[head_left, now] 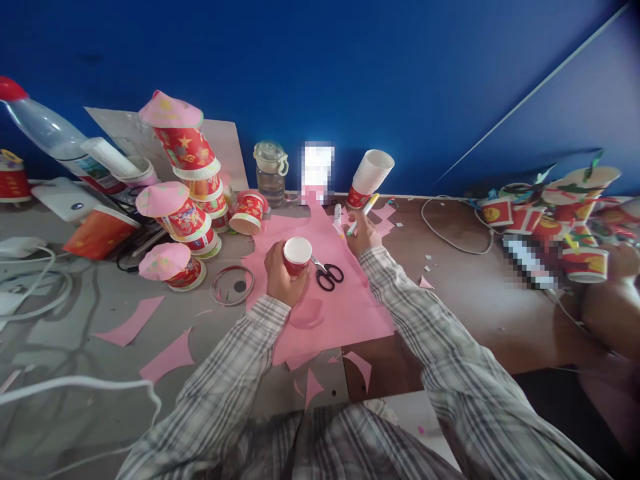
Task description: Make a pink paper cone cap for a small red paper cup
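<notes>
My left hand (285, 277) is wrapped round a red paper cup (296, 267), whose white round end faces up. Between the fingers of my right hand (365, 235) is a white and yellow marker (371, 204), slanting up to the right. Beside that hand another white marker (337, 215) is close to the pink paper (350, 313). Scissors (329, 275) with black handles lie on this sheet, just right of the cup. Behind my right hand stands a tilted stack of white cups (374, 170) with a red cup (359, 197) at its base.
Left stand red cup towers (185, 150) with pink paper cones, a tape roll (233, 285) and pink scraps (133, 321). A lidded jar (271, 177) and a blurred-out bright screen (318, 167) are at the back. A person's arm (613, 307) reaches among red cups (585, 265) at right.
</notes>
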`<state>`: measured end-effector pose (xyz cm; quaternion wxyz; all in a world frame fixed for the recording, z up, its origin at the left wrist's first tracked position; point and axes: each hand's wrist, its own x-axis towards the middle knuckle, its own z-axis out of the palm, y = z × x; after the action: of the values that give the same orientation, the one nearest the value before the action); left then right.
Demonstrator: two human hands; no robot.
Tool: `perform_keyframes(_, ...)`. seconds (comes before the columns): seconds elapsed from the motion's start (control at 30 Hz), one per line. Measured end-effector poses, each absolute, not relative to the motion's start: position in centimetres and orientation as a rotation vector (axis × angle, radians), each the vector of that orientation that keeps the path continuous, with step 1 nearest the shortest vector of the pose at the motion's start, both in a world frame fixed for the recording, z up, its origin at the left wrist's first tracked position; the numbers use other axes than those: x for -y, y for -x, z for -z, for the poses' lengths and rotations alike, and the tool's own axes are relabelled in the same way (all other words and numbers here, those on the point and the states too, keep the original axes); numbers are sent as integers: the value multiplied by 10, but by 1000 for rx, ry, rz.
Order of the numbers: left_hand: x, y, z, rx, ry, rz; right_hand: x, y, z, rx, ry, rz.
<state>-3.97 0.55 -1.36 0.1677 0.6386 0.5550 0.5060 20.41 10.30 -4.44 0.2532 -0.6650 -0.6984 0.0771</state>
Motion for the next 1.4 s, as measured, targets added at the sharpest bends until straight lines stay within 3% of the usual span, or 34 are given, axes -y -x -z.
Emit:
perform_keyframes(0.73,-5,40,18,-1552,-1811,-1473,-117,-176,38,1881,2078,-191)
perform_keyframes(1.4,-5,40,13,-1543,-1858,-1433,-77,-154,55,2021,1550,-345)
